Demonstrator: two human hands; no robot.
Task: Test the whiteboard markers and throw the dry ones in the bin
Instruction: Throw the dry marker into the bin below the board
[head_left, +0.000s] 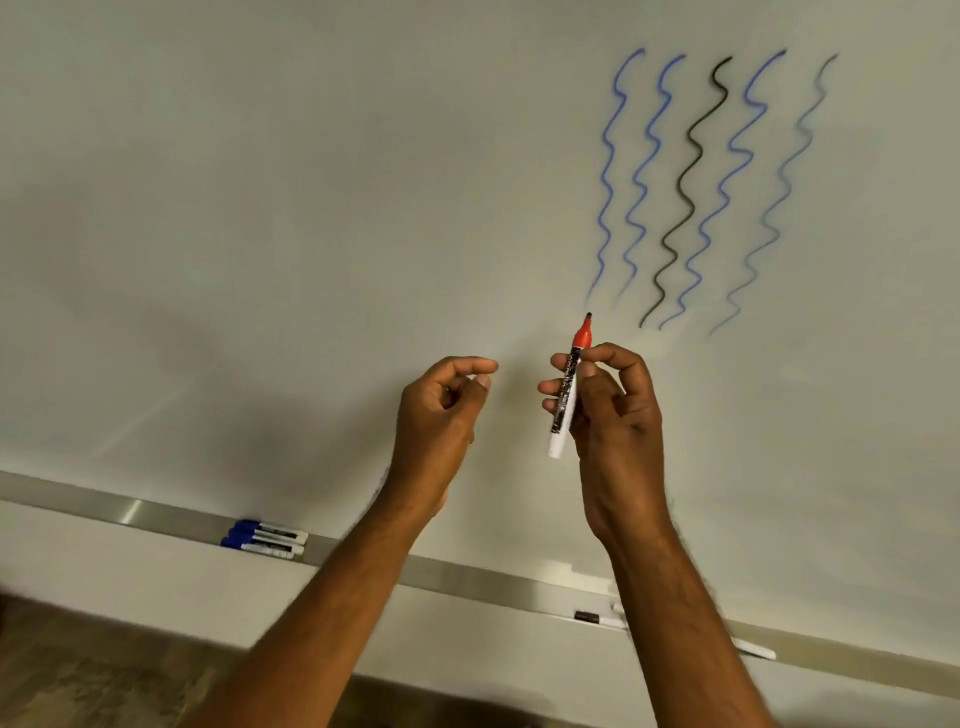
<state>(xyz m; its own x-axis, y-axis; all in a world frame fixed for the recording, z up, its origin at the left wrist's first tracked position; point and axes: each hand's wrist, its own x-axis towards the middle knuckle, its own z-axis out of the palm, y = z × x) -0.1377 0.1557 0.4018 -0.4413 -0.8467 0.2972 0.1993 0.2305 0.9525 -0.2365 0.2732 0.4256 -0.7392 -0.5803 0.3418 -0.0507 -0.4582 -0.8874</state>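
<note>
My right hand (610, 410) grips a red-tipped whiteboard marker (570, 387) upright, uncapped, its dark nib just off the whiteboard (311, 208) below the squiggles. My left hand (441, 410) hovers to the left of the marker with fingers curled and pinched; whether a cap sits in them I cannot tell. Several wavy test lines (717, 192) mark the board at upper right: blue ones, one black, and a faint grey one at the far right. Three blue-capped markers (265, 539) lie in the metal tray (156, 514) at lower left.
A black-capped marker (597, 618) and another white marker (753, 649) lie in the tray at the right, partly hidden by my right forearm. Below the tray is a white wall and a patch of wood-look floor (78, 675). No bin is in view.
</note>
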